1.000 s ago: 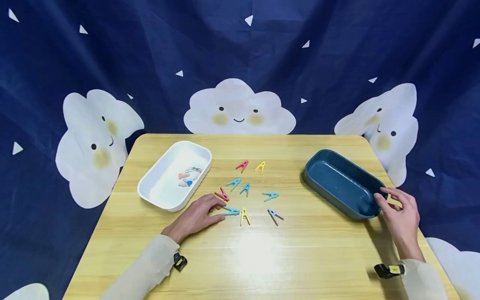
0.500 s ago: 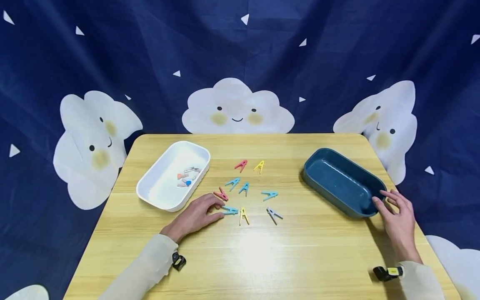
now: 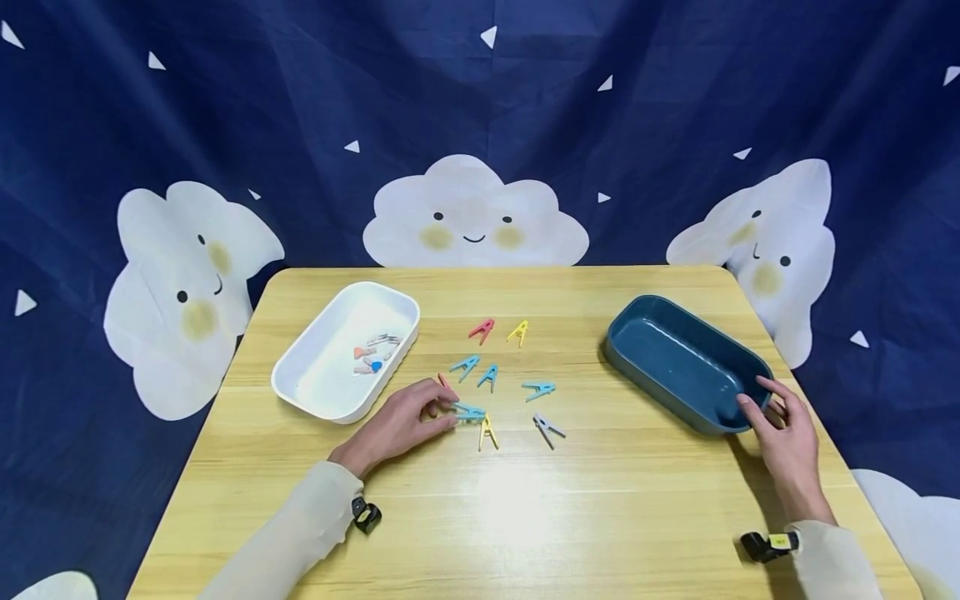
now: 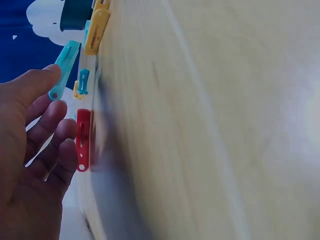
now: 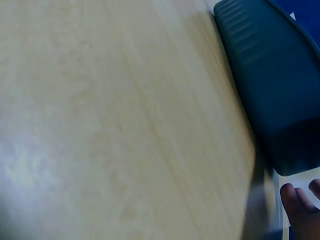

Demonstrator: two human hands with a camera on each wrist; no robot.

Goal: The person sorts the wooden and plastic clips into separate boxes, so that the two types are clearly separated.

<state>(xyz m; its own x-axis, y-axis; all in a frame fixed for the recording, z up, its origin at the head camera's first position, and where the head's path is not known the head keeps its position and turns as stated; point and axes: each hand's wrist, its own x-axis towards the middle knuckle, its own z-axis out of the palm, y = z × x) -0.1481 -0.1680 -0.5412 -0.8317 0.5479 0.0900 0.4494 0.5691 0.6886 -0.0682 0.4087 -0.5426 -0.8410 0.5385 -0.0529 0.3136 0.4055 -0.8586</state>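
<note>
My left hand [image 3: 444,413] lies on the wooden table [image 3: 525,517] in front of the white tray [image 3: 300,385]. Its thumb and fingers pinch a light blue clip [image 3: 469,411]. In the left wrist view the light blue clip [image 4: 65,70] sits at the thumb tip, with a red clip [image 4: 83,140] beside the other fingers. My right hand [image 3: 757,398] touches the near end of the dark blue tray [image 3: 675,400], fingers loosely curved over its rim. In the right wrist view only the fingertips [image 5: 297,197] show, below the dark blue tray [image 5: 270,75].
Several small clips [image 3: 375,354] lie in the white tray. Loose clips are scattered mid-table: pink [image 3: 482,330], yellow [image 3: 519,332], blue [image 3: 490,377], teal [image 3: 538,389], grey [image 3: 549,430] and another yellow [image 3: 487,432]. A cloud-print curtain hangs behind the table.
My left fingers have closed on the light blue clip and shifted it slightly up and right, partly covering the red clip. My right hand has edged left against the dark blue tray's end.
</note>
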